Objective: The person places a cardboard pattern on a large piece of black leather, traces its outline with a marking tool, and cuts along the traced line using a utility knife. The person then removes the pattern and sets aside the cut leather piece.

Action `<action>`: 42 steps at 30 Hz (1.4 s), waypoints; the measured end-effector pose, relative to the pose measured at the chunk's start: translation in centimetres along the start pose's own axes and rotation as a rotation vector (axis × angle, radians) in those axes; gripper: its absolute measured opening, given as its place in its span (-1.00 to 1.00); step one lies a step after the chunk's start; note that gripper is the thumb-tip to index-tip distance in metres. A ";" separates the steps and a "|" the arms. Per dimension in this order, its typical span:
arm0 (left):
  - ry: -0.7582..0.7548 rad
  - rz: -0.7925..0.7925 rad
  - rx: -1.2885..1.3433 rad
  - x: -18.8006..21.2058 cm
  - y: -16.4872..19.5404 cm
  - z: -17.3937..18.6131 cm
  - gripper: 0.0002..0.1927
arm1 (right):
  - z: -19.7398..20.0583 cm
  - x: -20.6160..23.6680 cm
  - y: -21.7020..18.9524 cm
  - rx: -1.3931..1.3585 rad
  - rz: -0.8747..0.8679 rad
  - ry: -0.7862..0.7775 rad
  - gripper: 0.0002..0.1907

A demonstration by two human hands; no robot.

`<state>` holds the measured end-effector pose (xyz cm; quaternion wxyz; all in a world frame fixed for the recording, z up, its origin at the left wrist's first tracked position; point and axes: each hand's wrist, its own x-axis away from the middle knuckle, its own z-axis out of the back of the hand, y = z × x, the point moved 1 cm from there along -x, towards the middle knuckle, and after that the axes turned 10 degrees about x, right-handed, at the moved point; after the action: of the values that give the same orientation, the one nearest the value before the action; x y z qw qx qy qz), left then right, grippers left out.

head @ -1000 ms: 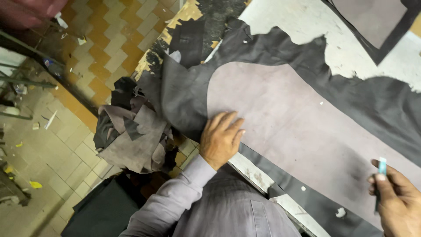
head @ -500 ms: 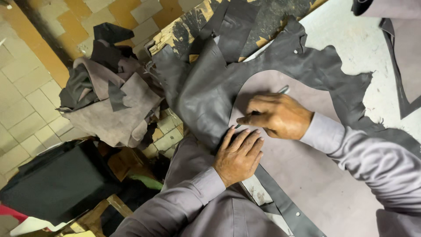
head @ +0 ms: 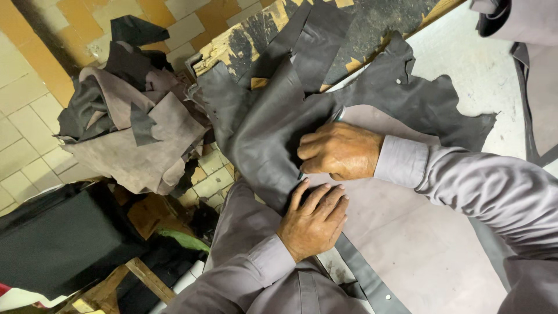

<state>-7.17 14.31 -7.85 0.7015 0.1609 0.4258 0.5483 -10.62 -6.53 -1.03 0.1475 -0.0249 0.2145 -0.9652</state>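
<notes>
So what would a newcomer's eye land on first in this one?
Two hands pressed on a dark grey leather hide spread over the worktable: the right hand grips a pen-like tool, the left hand lies flat just below it. To the left, a heap of leather scraps hangs above the tiled floor.

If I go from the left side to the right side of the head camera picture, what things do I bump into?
Black bundle → heap of leather scraps → left hand → right hand gripping a pen → grey sleeve.

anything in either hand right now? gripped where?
Right hand is closed around a thin pen-like tool, held along its shaft; only the top end pokes out past the knuckles. Left hand holds nothing: it lies flat on the grey pattern piece.
</notes>
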 end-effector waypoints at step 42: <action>-0.106 0.056 -0.018 -11.2 -3.3 -1.5 -0.48 | 4.3 7.1 7.1 0.169 -0.235 0.162 -0.63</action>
<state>-6.66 2.66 -6.32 0.7088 0.1952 0.3785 0.5624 -15.01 -16.55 -0.29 0.0176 0.0405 0.1396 -0.9892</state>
